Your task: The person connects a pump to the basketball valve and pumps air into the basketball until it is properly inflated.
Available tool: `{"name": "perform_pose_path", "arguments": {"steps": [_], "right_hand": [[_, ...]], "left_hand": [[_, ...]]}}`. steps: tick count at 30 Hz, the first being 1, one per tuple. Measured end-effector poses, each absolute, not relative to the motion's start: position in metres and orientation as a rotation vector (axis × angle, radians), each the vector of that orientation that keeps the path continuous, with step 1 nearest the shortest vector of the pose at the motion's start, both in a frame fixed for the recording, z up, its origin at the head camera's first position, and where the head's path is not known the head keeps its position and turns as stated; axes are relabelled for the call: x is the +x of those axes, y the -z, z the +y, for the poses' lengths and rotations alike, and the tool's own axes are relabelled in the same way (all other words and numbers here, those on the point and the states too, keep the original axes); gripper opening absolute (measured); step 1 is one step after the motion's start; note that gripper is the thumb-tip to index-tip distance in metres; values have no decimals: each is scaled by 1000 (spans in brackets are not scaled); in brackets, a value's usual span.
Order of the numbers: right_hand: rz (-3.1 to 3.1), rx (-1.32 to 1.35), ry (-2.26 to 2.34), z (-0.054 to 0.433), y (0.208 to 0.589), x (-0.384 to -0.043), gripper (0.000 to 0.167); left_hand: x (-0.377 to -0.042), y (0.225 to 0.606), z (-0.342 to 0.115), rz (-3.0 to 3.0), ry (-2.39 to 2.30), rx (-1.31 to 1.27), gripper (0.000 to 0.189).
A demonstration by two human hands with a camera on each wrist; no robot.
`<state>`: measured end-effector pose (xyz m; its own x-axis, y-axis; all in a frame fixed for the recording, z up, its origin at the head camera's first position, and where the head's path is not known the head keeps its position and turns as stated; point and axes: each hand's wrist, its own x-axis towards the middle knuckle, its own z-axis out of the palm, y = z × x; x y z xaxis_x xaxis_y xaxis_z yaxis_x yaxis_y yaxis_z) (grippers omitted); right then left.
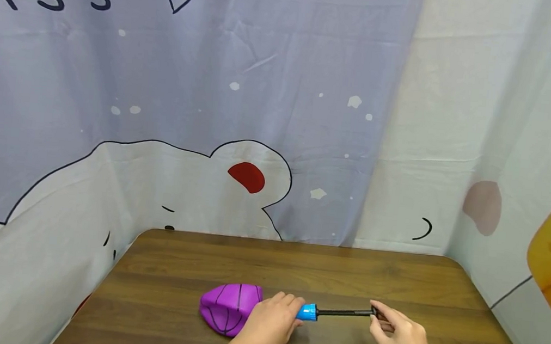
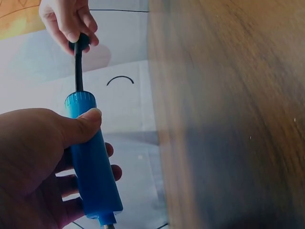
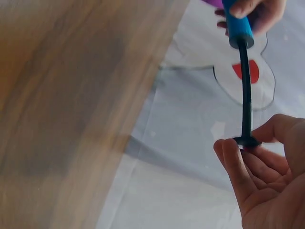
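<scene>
A blue hand pump (image 2: 95, 162) lies across my left hand (image 1: 269, 322), whose thumb and fingers grip its barrel. Its black plunger rod (image 1: 344, 312) is drawn out to the right. At the rod's end, my right hand (image 1: 401, 336) pinches the round black knob (image 3: 247, 141) between thumb and fingers. A purple ball (image 1: 229, 307) with black lines, dented and partly deflated, is just left of the left hand, which hides part of it. In the left wrist view a short nozzle piece (image 2: 108, 226) shows at the barrel's lower end; whether it enters the ball cannot be seen.
Beneath the hands is a brown wood-grain table (image 1: 174, 261) with rounded far corners. A printed curtain (image 1: 190, 77) with bear drawings hangs behind it and along both sides, close to the table's edges.
</scene>
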<state>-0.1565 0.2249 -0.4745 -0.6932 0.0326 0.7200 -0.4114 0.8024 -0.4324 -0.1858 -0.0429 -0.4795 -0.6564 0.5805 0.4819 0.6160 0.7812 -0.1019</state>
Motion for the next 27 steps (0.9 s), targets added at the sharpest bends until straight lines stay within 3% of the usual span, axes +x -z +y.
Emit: {"name": "perform_pose_path", "arguments": {"steps": [7,20,27], "right_hand": [[-2264,248,-731,219,472,-155,32],[-2165,473,-792,150,488,-163,35],[-2222,440,-878,166,483,-162,34]], "left_hand": [[-186,479,-43,-2448,67,-873,38],[-183,480,-41,-2427,3,-887,40],[-185,478,-44,-2492,108,-915,36]]}}
